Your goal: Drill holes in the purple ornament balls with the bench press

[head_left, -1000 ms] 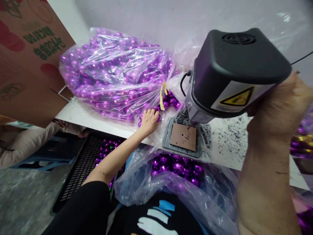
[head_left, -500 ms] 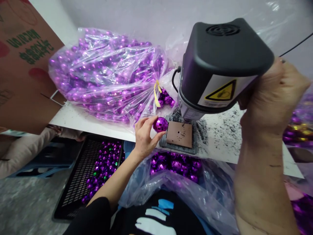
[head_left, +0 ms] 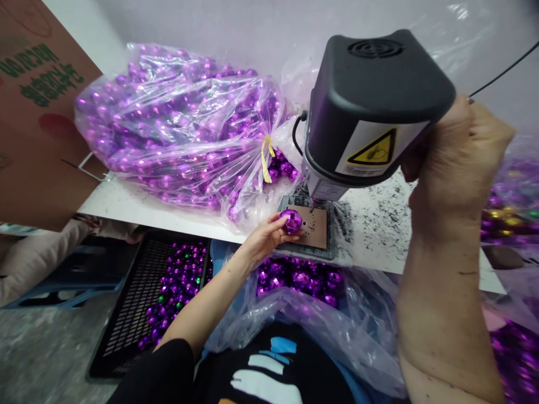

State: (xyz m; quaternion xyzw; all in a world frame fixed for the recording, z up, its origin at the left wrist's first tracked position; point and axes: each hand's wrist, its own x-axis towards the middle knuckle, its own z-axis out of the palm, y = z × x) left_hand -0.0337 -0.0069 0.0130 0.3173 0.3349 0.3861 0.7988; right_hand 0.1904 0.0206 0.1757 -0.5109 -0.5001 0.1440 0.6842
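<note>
My left hand [head_left: 272, 237] is closed on a shiny purple faceted ball [head_left: 291, 221], like a mirror-ball bauble, between thumb and fingers. The ball is over the left part of a brown square plate [head_left: 316, 238] with a small hole, on the base of a black bench machine [head_left: 374, 84]. That machine looks like a small bench drill; its lower tip shows just above the plate. At the housing's right side my right hand [head_left: 457, 140] is closed in a fist. Whatever it grips is hidden behind the hand and the housing.
A tied clear bag [head_left: 177, 129] of purple balls lies on the white table [head_left: 143, 205]. More balls fill an open bag [head_left: 298, 278] at my lap and a black crate [head_left: 113, 331]. A cardboard box [head_left: 33, 151] stands left, near another person's sleeve [head_left: 37, 258]. Dark chips litter the table.
My left hand has moved right with the purple ball, from beside the brown plate to over its left part. My right hand stays closed at the machine's side. The view has shifted slightly.
</note>
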